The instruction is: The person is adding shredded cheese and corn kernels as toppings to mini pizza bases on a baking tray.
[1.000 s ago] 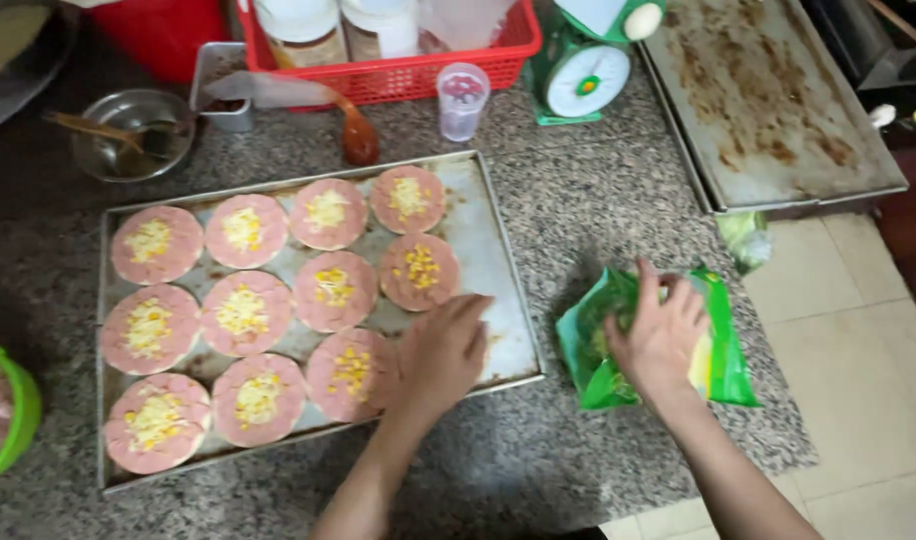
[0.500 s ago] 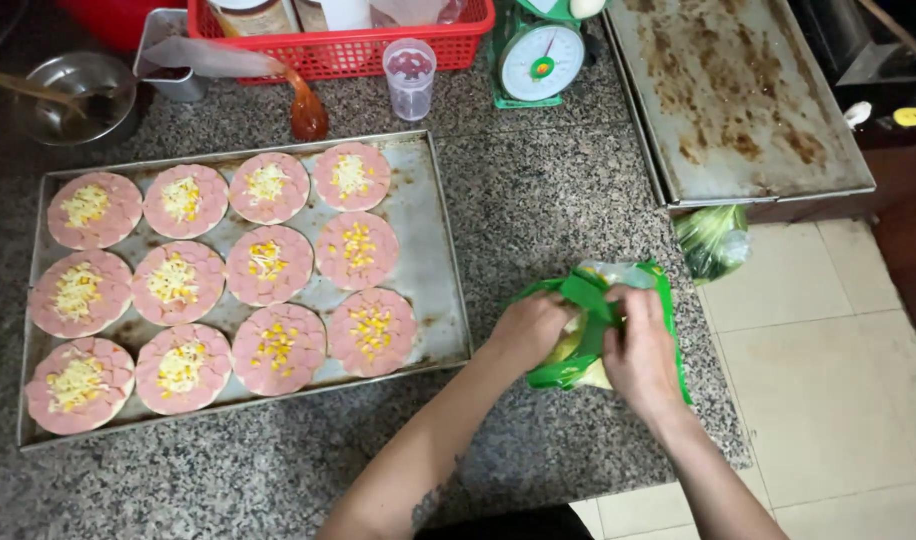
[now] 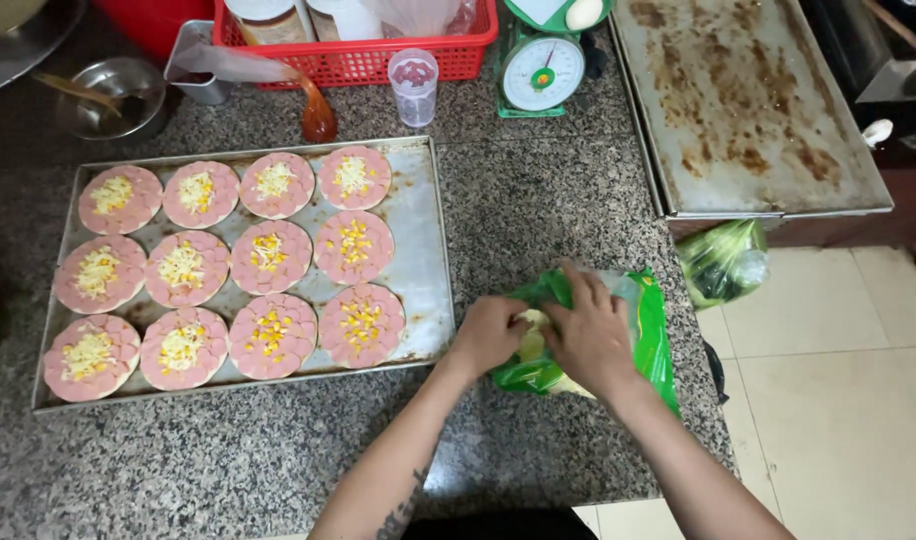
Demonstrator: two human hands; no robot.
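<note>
To the left of my hands sits the baking tray of topped rounds, then my left hand grips the mouth of the green bag on the counter, and my right hand clutches it just beside.

A food-preparation kitchen is shown: a speckled granite tabletop is occupied by a baking tray of topped rounds at 9 o'clock, a kitchen scale at 12, a stained tray at 2.
</note>
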